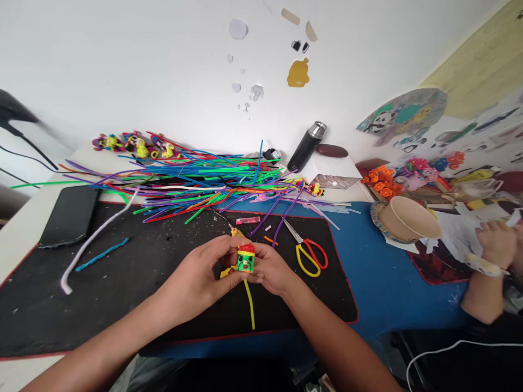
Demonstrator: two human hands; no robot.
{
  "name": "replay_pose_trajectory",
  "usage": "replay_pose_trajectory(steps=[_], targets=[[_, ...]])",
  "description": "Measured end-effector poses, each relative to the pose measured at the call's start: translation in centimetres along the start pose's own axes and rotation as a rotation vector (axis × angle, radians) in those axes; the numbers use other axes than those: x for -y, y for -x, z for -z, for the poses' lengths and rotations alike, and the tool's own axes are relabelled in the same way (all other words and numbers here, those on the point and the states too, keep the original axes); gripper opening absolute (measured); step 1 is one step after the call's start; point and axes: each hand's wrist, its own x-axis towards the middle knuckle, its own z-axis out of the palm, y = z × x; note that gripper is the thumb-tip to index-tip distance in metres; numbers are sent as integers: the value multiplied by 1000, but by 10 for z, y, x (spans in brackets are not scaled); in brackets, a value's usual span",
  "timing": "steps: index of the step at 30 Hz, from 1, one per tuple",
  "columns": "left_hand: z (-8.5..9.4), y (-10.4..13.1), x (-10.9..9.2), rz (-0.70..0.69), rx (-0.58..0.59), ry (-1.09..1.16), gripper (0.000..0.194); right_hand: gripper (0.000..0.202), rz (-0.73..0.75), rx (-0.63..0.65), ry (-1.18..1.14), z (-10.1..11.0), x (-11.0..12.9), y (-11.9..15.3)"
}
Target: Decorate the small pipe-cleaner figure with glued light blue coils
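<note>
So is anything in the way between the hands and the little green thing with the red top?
No, nothing visible is. The left hand and the right hand both hold the little green figure from its sides. The scissors lie off to the right, apart from it.

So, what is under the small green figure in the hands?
Below the green figure, a yellowish stem shows against the black mat. The fingers cover what is between, so any join cannot be seen.

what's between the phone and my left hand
In the head view, a long pale fuzzy stem, then a short blue twisted stem, lie on the black mat.
</note>
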Motion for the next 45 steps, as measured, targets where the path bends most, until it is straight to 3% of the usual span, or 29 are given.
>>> replay_pose_trajectory(steps=[6,23,28,35,45], targets=[[-2,2,3,-89,-4,-138,42,41,-3,14,16,-3,-1,0],[-1,9,8,-66,39,-184,40,41,12,-1,-19,-2,-7,2],[0,13,14,-39,76,-177,50,46,63,-45,-5,-4,-6,2],[-9,20,20,1,-129,-123,53,42,61,-48,63,-6,-8,4],[-16,30,23,-105,-165,-155,27,44,44,-56,46,-4,-12,4]])
